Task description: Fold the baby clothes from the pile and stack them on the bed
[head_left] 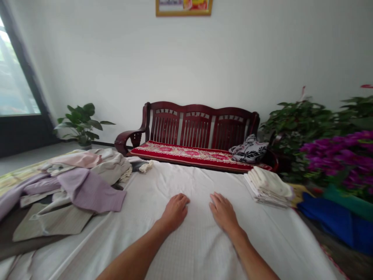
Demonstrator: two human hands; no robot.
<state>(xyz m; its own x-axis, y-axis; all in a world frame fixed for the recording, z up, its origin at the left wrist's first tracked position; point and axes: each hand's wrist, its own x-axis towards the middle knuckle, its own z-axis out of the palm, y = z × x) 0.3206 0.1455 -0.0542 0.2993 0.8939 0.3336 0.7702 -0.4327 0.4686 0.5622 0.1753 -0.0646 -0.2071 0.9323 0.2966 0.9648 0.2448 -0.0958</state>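
A white cloth (192,229) covers the table in front of me, with small wrinkles toward its far edge. My left hand (176,211) rests palm down on it, fingers slightly bent and nothing visible in them. To its right, my right hand (223,210) also lies palm down on the cloth, open, with its fingers stretched forward. A strip of bare cloth separates the two hands. Beyond the left hand's side is a loose heap of clothes, with a lilac garment (90,188) on top. A stack of folded white cloths (268,186) sits to the right of my right hand.
Past the table stands a dark red wooden bench (195,128) with a red patterned seat cover (186,154) and a black-and-white cushion (250,149). A potted plant (84,122) is at the left. Purple flowers (344,155) and blue fabric (338,221) are at the right.
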